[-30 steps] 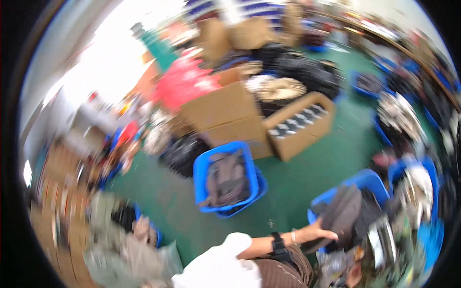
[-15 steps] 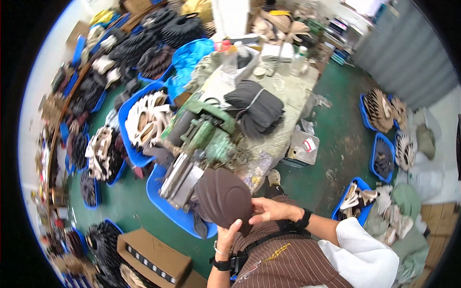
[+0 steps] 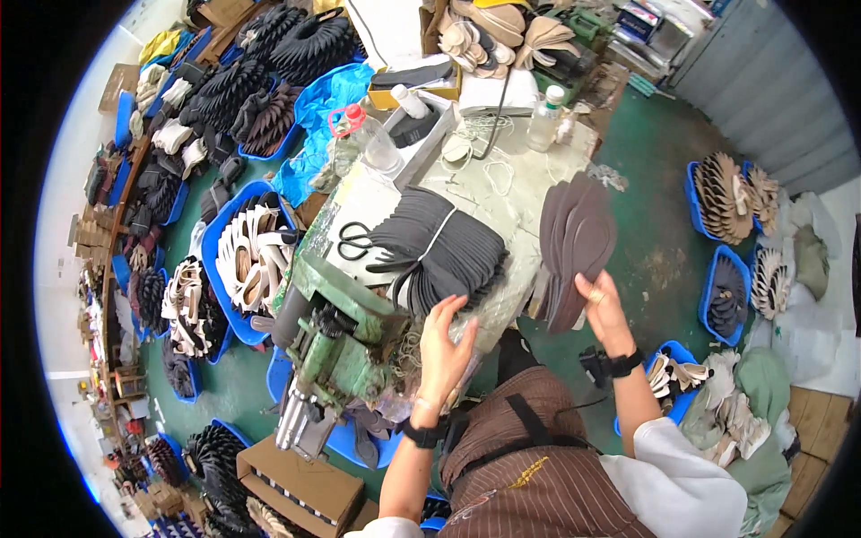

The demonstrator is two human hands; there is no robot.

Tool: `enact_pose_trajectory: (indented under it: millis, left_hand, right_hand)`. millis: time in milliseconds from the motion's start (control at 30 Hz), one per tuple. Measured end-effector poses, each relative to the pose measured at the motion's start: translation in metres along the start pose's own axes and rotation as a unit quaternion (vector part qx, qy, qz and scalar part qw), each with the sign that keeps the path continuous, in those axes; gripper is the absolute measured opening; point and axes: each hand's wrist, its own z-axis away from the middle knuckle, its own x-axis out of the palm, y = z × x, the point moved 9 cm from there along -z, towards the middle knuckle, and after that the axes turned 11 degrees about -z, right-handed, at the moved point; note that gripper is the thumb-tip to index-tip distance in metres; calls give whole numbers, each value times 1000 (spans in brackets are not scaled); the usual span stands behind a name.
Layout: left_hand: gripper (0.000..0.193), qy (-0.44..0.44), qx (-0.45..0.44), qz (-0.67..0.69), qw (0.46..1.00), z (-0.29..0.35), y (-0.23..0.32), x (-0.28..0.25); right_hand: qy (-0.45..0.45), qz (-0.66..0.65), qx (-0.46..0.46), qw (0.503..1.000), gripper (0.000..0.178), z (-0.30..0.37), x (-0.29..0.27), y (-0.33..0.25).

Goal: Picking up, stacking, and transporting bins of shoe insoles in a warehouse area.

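My right hand (image 3: 606,314) grips a fanned stack of dark brown insoles (image 3: 577,238) by its edge, thumb on top. The stack is held up at the table's right edge. My left hand (image 3: 441,354) is open, its fingers spread, at the near side of a bundle of dark grey insole-like pieces (image 3: 439,247) tied with a pale string. Its fingertips overlap the bundle's lower edge; whether they touch it I cannot tell. Black-handled scissors (image 3: 352,242) lie left of the bundle.
A green machine (image 3: 345,350) with metal rollers stands at the table's near left corner. Bottles (image 3: 545,121) and a white tray (image 3: 417,148) sit farther back on the worktable (image 3: 529,202). Blue baskets of shoe parts (image 3: 224,287) and a cardboard box (image 3: 300,480) stand on the floor.
The brown insoles, held low in both hands near the machine, have moved up and right in my right hand. My left hand has let go and moved up to the grey bundle.
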Motion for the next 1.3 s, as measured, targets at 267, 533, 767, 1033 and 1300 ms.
enact_pose_trajectory:
  millis: [267,533,767,1033,1300]
  left_hand:
    - [39,-9,114,-391,913,-200,6,96]
    - [42,-180,-26,-588,788,-229,-58,110]
    - [24,-76,-15,-541,837,-166,-35,34]
    - [12,-31,-51,-347,936,-139,-70,-15]
    - [31,-51,-225,-7,973,-114,-121,-42]
  right_hand:
    - [-24,-3,17,1000,51,-157,-7,-21]
    - [-24,-13,48,999,54,-187,-25,-15]
    - [-98,-79,97,987,57,-183,12,2]
    - [-280,-162,233,917,52,-134,148,102]
    - [-319,-128,242,907,49,-116,186,144]
